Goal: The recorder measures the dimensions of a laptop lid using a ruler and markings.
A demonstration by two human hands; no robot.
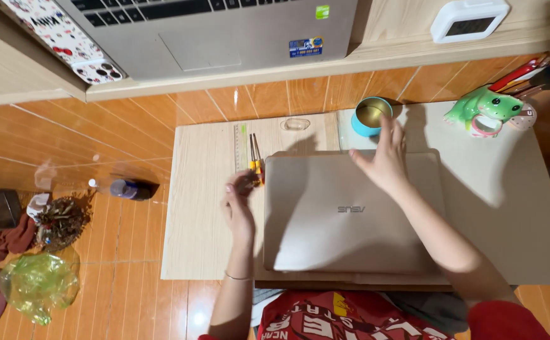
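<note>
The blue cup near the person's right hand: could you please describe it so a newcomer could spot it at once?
Start at the closed gold laptop on the low wooden board. Just beyond its far edge, by the right hand, stands the blue cup. It is the only round, open-topped thing there, blue outside with a brassy inside.

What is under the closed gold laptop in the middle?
The closed gold laptop lies on a flat brown board whose edge shows along its near side, over a light wooden board. The right hand rests on the lid; the rest beneath is hidden.
</note>
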